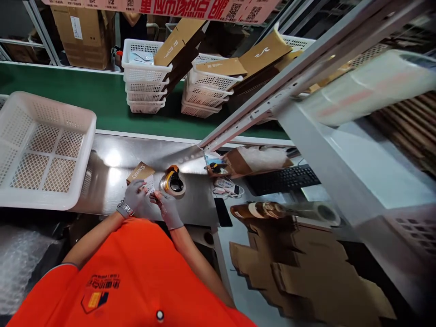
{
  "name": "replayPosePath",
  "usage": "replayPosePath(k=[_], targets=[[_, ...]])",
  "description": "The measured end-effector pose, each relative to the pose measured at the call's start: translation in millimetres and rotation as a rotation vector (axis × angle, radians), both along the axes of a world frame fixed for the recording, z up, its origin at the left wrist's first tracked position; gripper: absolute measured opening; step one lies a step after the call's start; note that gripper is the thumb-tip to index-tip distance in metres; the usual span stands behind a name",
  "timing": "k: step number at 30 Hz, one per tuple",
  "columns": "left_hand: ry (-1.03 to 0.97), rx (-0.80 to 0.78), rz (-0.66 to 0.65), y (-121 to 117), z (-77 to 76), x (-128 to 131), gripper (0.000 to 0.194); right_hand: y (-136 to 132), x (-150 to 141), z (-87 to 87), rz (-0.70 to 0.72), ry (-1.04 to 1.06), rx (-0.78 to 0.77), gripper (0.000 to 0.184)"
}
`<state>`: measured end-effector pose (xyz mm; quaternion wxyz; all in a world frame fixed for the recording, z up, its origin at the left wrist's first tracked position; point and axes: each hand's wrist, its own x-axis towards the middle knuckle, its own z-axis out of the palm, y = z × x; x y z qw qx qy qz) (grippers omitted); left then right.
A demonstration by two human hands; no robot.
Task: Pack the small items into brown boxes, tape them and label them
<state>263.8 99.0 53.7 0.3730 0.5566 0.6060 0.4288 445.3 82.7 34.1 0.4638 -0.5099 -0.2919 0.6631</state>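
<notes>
Take the two hands as the middle of a clock, twelve pointing away from the person in the orange shirt (pixel 136 272), and a white printed slip (pixel 149 184) sits right at the centre, between the fingers. The right hand (pixel 166 210), in a pale glove with bare fingertips, pinches the slip at its near edge between thumb and fingers. The left hand (pixel 135 199), gloved too, with a metal watch (pixel 125 208) at the wrist, has its fingers bent at the slip's other side; I can't tell whether they grip it as well. Just beyond the left fingers, at eleven, there's a small brown box (pixel 140 171) with white lettering, and I can't make out whether they touch it. Close by at two stands an orange-and-black tape dispenser (pixel 174 178), all on a steel bench (pixel 197 200). A big white basket (pixel 90 150) sits at ten. Further off, a green belt (pixel 105 109) runs across twelve, bearing one stack of white baskets (pixel 146 86) at twelve and another at one. Over at three I see a black phone (pixel 223 212) and, beyond it, a keyboard (pixel 286 180); flattened cardboard (pixel 316 272) lies at four, bubble wrap (pixel 22 268) at eight
</notes>
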Motion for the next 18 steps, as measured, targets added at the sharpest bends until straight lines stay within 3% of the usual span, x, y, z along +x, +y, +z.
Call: replayPosePath(k=[2, 4, 18], targets=[[0.030, 0.092, -0.187, -1.1, 2.0, 1.9, 0.013, -0.1, -1.2, 2.3, -0.011, 0.011, -0.026, 0.052], [0.055, 0.140, -0.268, -2.2, 2.7, 4.9, 0.019, 0.1, -1.8, 5.7, -0.001, 0.020, -0.025, 0.050], [0.111, 0.209, -0.276, -2.0, -11.4, 15.1, 0.023, 1.0, 5.3, 8.4, 0.045, -0.060, 0.039, 0.049]])
